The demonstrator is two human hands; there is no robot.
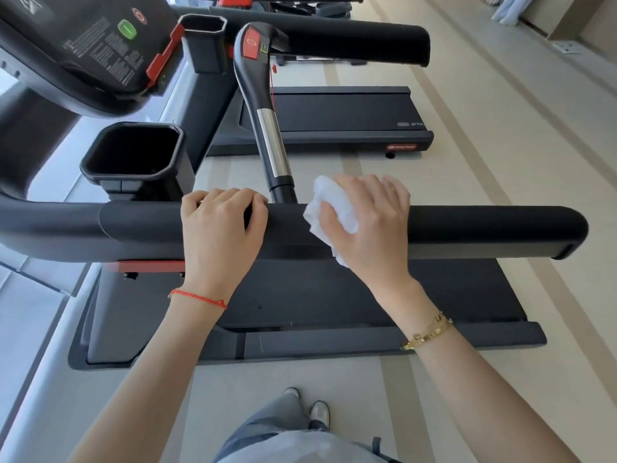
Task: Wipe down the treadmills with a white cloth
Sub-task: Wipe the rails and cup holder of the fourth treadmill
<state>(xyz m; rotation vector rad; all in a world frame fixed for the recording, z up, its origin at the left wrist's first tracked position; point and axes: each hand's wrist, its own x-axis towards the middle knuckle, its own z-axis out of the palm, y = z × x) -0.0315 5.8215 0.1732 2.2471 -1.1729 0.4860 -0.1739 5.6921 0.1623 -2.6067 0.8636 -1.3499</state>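
Right hand [370,225] presses the bunched white cloth [329,208] onto the near treadmill's padded handrail [484,228]; left hand [222,225] curls over the same rail. Progress, judged: early, since console [83,45], cup holder [133,152], deck [300,295] and farther treadmill [340,118] look unwiped. Room: pale striped floor [500,145].

You see two treadmills [300,295] [337,118], one near you, one behind it. You have two hands [220,235] [370,228] on the near handrail [484,228], and one cloth [330,208]. Two cup holders [133,152] [203,31] sit by one console [83,45]. You wear two bracelets [200,297] [427,332] and two shoes [320,412] [291,391].
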